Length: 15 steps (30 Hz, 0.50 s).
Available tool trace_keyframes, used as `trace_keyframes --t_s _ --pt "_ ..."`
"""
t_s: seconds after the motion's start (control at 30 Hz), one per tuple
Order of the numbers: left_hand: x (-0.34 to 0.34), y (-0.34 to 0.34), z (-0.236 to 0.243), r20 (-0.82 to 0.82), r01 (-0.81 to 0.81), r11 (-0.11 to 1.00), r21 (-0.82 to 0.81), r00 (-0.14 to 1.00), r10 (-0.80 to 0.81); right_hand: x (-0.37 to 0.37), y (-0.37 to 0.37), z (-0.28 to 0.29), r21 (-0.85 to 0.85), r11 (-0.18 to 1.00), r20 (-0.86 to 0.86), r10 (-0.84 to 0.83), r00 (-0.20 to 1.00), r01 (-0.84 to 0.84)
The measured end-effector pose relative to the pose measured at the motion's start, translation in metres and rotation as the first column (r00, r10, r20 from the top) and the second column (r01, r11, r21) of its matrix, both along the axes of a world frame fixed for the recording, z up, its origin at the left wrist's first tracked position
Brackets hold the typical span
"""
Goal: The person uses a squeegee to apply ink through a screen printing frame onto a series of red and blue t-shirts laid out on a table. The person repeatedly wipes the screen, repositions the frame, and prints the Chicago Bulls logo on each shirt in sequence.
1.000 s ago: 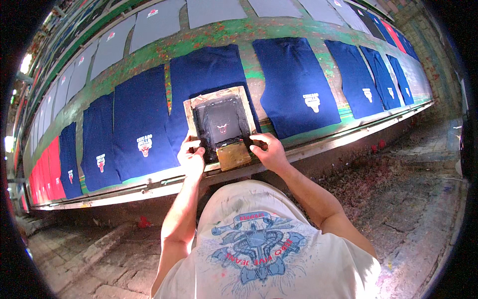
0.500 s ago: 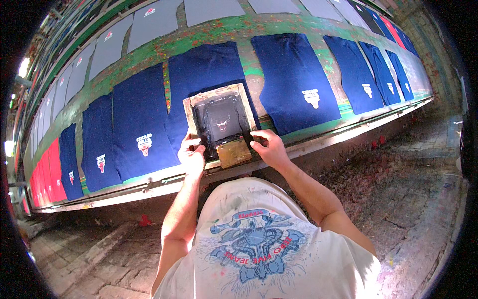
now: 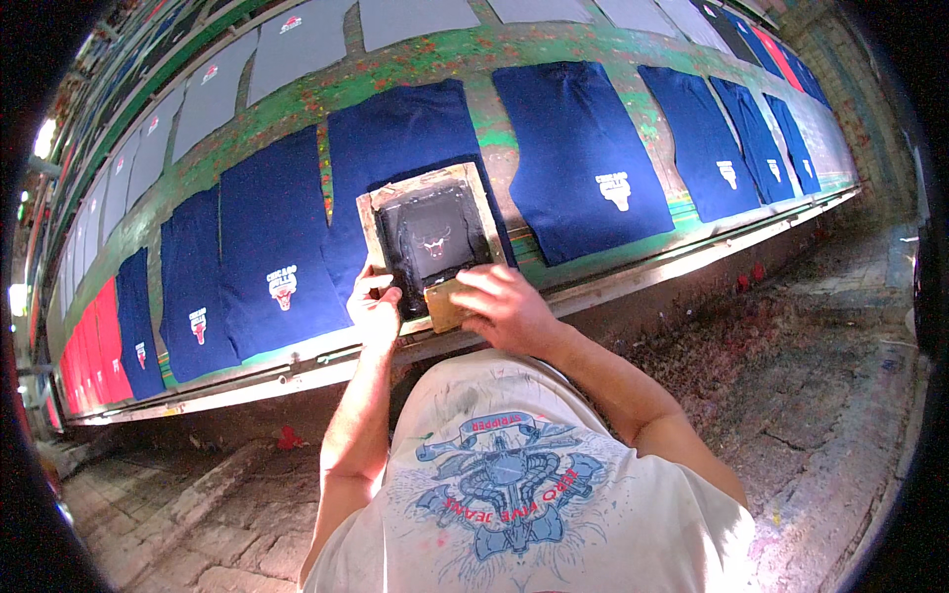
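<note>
A small screen-printing frame [image 3: 433, 222], with a light worn border and a dark mesh showing a bull-head design, rests on a navy fabric piece [image 3: 394, 132]. My left hand [image 3: 377, 311] grips the frame's lower left edge. My right hand [image 3: 503, 308] is on a yellow-brown wooden squeegee [image 3: 442, 304] at the frame's lower end, fingers curled over its top; their tips are partly hidden.
Navy pieces with white-and-red prints [image 3: 277, 237] line the long green table [image 3: 494, 158] on both sides of the frame. Red pieces [image 3: 94, 351] lie far left, grey pieces [image 3: 405, 20] along the back. A metal rail [image 3: 267, 385] runs along the front edge above a rough floor [image 3: 791, 415].
My right hand has left the frame's right edge and moved left onto the squeegee. My left hand still holds the frame, which looks much as before.
</note>
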<state>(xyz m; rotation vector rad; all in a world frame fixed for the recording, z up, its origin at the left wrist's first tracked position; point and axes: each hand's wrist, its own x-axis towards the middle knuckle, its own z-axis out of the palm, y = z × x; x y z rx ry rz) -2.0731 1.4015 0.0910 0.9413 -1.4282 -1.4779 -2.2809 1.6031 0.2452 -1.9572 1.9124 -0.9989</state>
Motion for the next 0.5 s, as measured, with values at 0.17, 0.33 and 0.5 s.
trace_keyframes --t_s 0.17,0.33,0.5 --pt "0.001 -0.005 0.002 0.149 -0.011 0.999 0.043 0.989 0.005 0.009 -0.019 0.007 0.132 0.985 -0.209 0.139 0.968 -0.113" --pt "-0.003 0.003 0.014 0.107 -0.030 0.991 -0.127 0.993 0.043 0.005 -0.029 0.011 -0.086 0.993 -0.139 0.069 0.988 -0.082" --pt "-0.004 0.005 0.022 0.148 -0.025 0.998 -0.049 0.989 0.032 0.005 -0.034 0.013 -0.140 0.988 -0.133 0.041 0.990 -0.060"
